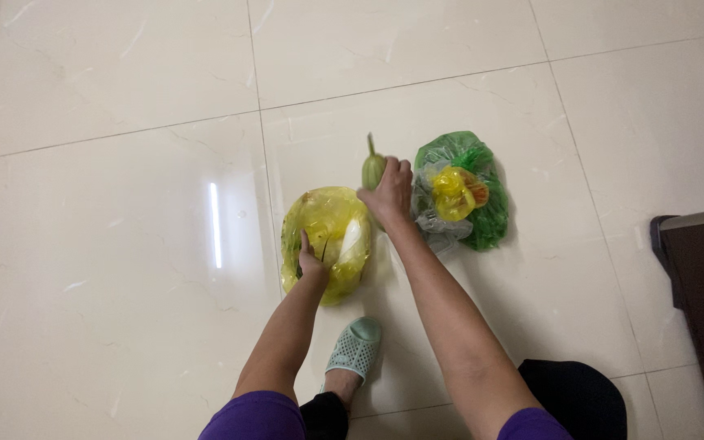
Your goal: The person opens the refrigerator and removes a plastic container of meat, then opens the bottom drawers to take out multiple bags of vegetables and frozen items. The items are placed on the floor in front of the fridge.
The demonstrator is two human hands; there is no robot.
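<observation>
Yellow plastic bag (pixel 325 236) sits on the pale tiled floor (pixel 124 244) — the left hand (pixel 311 262) pinches its near edge, fingers closed on the film. Just right, the right hand (pixel 389 194) wraps shut around a green gourd (pixel 372 167), stem pointing away. Farther right lies a green bag (pixel 470 191) of produce — untouched, beside the wrist.

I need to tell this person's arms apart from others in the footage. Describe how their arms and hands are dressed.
Both arms are bare from short purple sleeves down: the left sleeve and the right sleeve show at the bottom edge. The left hand and right hand wear no gloves, and no watch, bracelet or ring shows on wrists or fingers.
</observation>
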